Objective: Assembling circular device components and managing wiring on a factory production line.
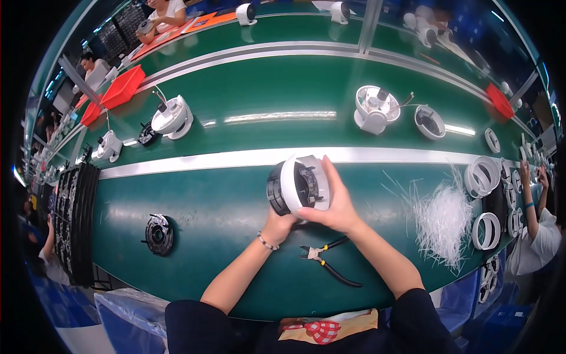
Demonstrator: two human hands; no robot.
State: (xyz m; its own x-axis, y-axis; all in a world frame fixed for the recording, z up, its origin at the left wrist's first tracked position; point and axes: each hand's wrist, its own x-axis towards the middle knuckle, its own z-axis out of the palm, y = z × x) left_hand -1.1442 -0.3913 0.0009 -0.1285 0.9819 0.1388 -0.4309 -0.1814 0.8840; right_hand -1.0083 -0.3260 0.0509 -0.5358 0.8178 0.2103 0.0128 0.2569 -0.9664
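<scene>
Above the middle of the green workbench, a white ring-shaped housing (288, 184) is held up, tilted on its side. A black round inner part (276, 187) bulges from its left, and circuit parts show within the open right side. My right hand (337, 203) grips the housing's right edge, thumb along the bottom and fingers up behind it. Below, my left hand (279, 224) supports the black part from underneath; its fingers are mostly hidden. Beneath my hands lie side cutters (330, 264) with black and yellow handles, jaws toward the left. A loose black round part (158, 235) rests at left.
Thin clear strips (443, 221) form a heap at right, beside white rings (486, 230). Black stacked trays (76, 224) stand at the left edge. Behind the white rail (236, 158), white camera-like units (376, 109) and a red bin (122, 87) sit on the green belt. Other people work around.
</scene>
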